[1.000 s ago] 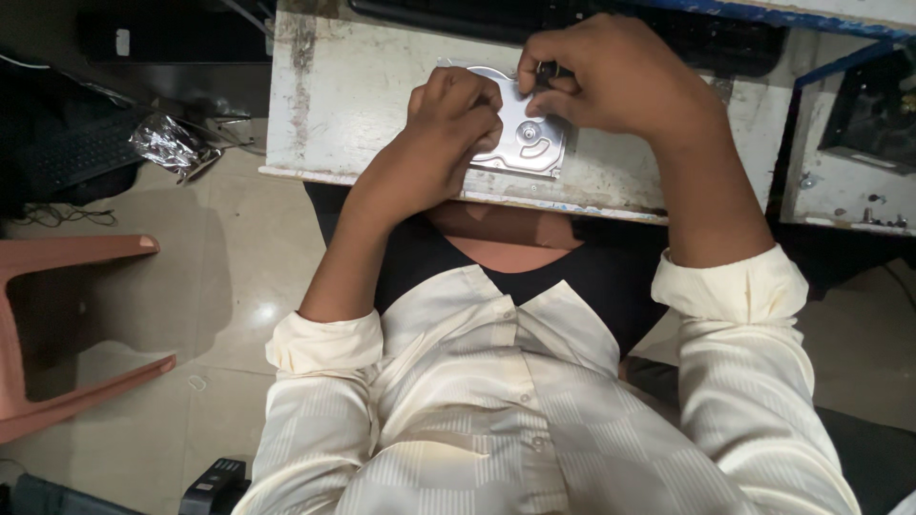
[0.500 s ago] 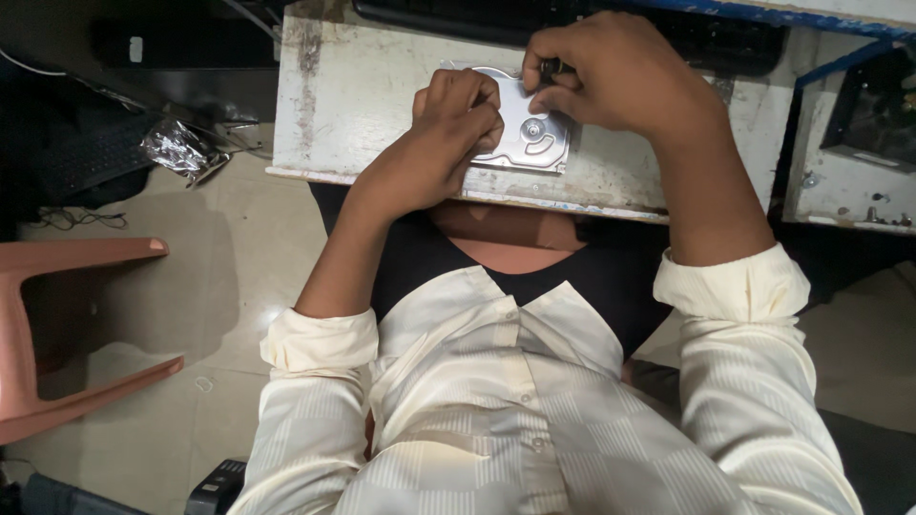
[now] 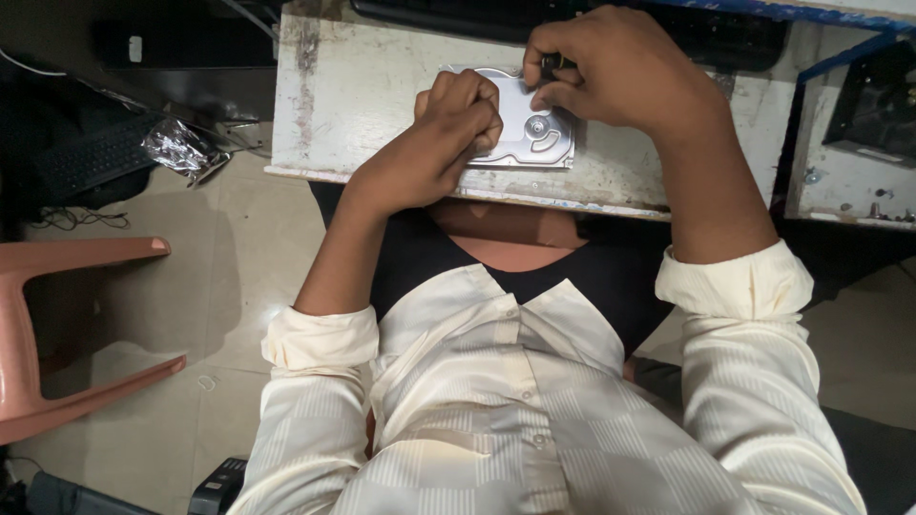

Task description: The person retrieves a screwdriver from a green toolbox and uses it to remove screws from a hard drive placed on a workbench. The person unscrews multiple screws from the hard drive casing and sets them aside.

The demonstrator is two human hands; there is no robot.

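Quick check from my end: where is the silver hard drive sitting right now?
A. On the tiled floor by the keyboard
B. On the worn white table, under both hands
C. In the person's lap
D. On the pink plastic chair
B: the silver hard drive lies flat on the worn white table, with the left hand resting on it and the right hand at its top edge.

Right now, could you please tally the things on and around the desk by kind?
Hard drives: 1
Keyboards: 2 (desk, floor)
Plastic chairs: 1
Crumpled foil wrappers: 1
Dark tool handles in the right hand: 1
Total: 6
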